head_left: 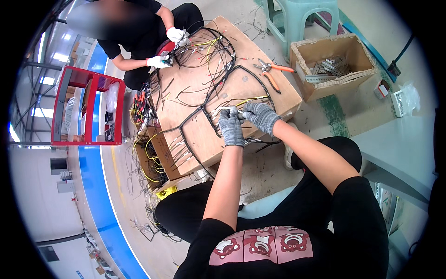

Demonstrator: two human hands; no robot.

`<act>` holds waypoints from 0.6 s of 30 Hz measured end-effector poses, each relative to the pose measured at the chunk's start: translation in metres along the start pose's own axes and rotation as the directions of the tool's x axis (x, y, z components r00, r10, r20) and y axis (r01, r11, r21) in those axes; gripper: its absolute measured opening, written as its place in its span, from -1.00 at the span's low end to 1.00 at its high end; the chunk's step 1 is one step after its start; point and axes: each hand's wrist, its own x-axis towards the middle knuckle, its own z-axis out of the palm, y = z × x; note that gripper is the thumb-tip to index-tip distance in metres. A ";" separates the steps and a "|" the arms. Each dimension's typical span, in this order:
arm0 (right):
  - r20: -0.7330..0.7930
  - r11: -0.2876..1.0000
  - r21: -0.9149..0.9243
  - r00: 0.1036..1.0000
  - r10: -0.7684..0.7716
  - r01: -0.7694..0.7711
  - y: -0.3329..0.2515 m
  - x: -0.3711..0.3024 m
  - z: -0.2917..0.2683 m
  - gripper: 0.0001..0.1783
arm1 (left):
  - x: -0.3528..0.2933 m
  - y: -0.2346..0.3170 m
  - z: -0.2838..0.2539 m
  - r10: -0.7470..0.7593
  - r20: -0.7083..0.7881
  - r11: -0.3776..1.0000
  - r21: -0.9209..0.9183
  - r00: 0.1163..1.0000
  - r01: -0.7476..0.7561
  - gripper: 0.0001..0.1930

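Observation:
A black-wrapped wiring harness (204, 108) lies branched across a light wooden box top (190, 128), with many thin loose wire ends. My left hand (231, 126), in a grey knit glove, is closed in a pinch beside the harness branch near the box's close edge. Just to its right my right hand (261, 117), gloved alike, is closed too. Between the fingertips of both hands runs a thin white wire-like piece (239, 111); its ends are hidden by the fingers. Yellow wires (246, 100) lie just beyond the hands.
Orange-handled pliers (269, 73) rest on the box's right side. Opposite, a co-worker's white-gloved hands (160, 61) handle the harness. A cardboard box (332, 65) with metal parts and a green stool (302, 18) stand right; a red rack (88, 107) is left. Wire bundles (151, 158) hang at the left.

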 end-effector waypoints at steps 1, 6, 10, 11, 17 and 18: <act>0.056 0.999 0.054 0.998 -0.009 0.006 -0.004 0.000 -0.002 -0.73 | 0.022 -0.015 -0.019 -0.024 -0.090 0.986 -0.166 0.996 0.009 -0.85; 0.034 0.991 0.062 0.993 0.116 -0.118 0.003 -0.022 -0.010 -0.73 | 0.037 0.051 -0.054 0.083 -0.067 0.985 -0.143 0.994 -0.092 -0.90; 0.042 0.985 0.045 0.985 0.165 -0.166 0.010 -0.002 -0.006 -0.75 | -0.006 0.046 -0.034 0.011 0.321 0.991 -0.126 0.947 0.031 -0.94; 0.058 0.980 0.047 0.980 0.191 -0.193 0.006 0.000 -0.006 -0.75 | -0.011 0.033 -0.032 -0.055 0.353 0.990 -0.103 0.934 0.097 -0.91; 0.154 0.968 0.001 0.957 0.246 -0.249 -0.002 -0.003 -0.016 -0.74 | -0.027 0.008 -0.008 -0.124 0.352 0.987 0.142 0.928 0.078 -0.88; 0.158 0.971 0.004 0.959 0.234 -0.238 0.004 -0.003 -0.015 -0.75 | -0.024 0.010 -0.007 -0.112 0.369 0.986 0.159 0.923 0.056 -0.89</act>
